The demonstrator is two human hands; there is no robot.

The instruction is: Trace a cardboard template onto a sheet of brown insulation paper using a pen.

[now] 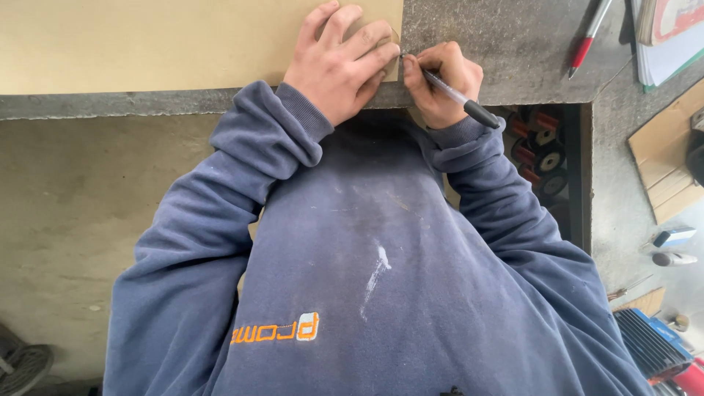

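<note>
— Where was the card [147, 44]?
— At twelve o'clock, flat on the bench [499, 44] — left hand [339, 64] spread open, pinning its corner.
— And the right hand [440, 82]?
— Closed round a pen [458, 97]. The card looked thin and probably bendy — best held down near the edge.

pen [458, 96]: black-capped, slanted, tip at sheet's corner; sheet [147, 44]: tan, flat, along the counter's [513, 44] front edge

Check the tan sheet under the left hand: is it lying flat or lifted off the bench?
Flat. The tan sheet lies spread on the grey bench, the left hand pressing its corner while the right hand holds a pen.
</note>
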